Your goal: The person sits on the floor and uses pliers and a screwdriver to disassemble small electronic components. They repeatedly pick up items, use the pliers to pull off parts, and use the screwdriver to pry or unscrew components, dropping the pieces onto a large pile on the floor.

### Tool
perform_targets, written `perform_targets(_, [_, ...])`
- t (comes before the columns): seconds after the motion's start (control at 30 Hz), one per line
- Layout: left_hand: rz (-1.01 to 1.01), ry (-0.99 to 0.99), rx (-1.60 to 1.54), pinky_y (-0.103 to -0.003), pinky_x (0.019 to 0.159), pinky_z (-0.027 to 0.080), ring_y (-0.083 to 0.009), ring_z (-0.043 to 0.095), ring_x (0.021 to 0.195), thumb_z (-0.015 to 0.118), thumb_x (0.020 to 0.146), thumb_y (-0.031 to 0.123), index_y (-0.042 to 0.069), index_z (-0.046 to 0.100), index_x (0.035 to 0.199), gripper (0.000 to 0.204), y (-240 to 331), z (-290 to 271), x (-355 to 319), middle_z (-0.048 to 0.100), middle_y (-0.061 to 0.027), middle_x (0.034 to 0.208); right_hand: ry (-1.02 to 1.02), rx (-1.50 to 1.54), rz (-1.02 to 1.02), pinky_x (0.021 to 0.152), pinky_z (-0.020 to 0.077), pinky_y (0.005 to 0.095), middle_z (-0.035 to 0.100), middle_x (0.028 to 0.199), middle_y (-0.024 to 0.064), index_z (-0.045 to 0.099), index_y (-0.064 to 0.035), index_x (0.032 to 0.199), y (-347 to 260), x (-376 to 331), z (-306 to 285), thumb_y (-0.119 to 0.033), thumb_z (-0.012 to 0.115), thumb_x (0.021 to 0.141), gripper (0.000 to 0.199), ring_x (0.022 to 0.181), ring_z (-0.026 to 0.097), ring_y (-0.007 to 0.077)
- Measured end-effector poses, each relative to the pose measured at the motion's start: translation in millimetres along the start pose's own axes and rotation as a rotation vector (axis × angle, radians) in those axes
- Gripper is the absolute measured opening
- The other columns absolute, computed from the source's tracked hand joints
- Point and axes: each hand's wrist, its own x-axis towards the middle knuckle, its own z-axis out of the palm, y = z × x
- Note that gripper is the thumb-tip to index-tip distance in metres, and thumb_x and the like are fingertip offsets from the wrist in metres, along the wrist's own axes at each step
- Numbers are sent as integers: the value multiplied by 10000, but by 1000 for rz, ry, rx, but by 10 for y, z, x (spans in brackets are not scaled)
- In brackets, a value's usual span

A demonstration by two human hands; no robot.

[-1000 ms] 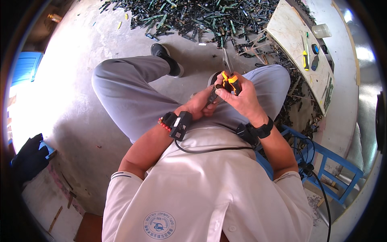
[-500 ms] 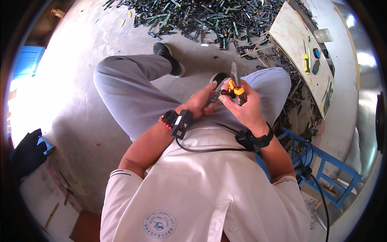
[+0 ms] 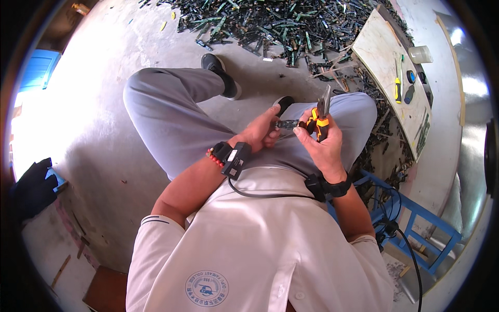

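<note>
Over my lap, my left hand [image 3: 261, 131] is closed on one end of a small dark strip [image 3: 286, 124], which looks like a narrow circuit board. My right hand [image 3: 323, 148] wraps round a pair of pliers [image 3: 322, 120] with orange and black handles. Their metal jaws point up, away from the strip. The thumb and finger of the right hand also pinch the strip's right end, so it spans the gap between both hands. What exactly lies between those fingertips is partly hidden.
A large heap of green and black strips [image 3: 260, 26] covers the floor ahead. At right, a pale board [image 3: 382, 52] carries a yellow-handled tool [image 3: 398, 88], a blue roll [image 3: 410, 77] and a clear cup [image 3: 420, 54]. A blue frame [image 3: 416, 213] stands beside my right arm, with cables.
My right hand has shifted a little to the right with the pliers, whose jaws now tilt rightward. More of the strip shows between my hands.
</note>
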Motion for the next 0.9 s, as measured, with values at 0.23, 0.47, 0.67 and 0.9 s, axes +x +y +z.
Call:
perform_targets(0.23, [64, 123, -37, -274, 425, 182, -91, 227, 433, 495, 974, 547, 142, 407, 700, 497, -48, -26, 39, 280, 35, 542, -132, 7, 90, 764, 473, 227, 605, 951, -4, 580, -30, 1081, -90, -28, -27, -58, 758, 820, 317, 820, 563, 71])
perform_targets(0.47, [165, 148, 117, -278, 404, 205, -90, 290, 414, 526, 968, 532, 119, 444, 713, 492, -67, -29, 24, 340, 17, 528, -180, 170, 286, 725, 470, 223, 587, 929, -11, 582, -24, 1080, -131, -24, -58, -185, 697, 894, 272, 812, 537, 64])
perform_targets(0.67, [294, 228, 260, -287, 402, 235, -101, 327, 421, 530, 965, 524, 82, 493, 740, 498, -107, -43, 69, 401, -2, 556, -241, 143, 386, 710, 500, 245, 583, 936, 12, 567, -7, 1104, -64, 5, -58, -155, 703, 887, 296, 807, 564, 83])
perform_targets(0.9, [291, 281, 202, -292, 403, 240, -106, 343, 412, 541, 951, 518, 69, 510, 718, 507, -91, -30, 97, 420, -5, 558, -260, 182, 509, 721, 522, 257, 579, 999, 25, 546, -3, 1149, -13, -21, 5, -84, 730, 842, 368, 822, 575, 93])
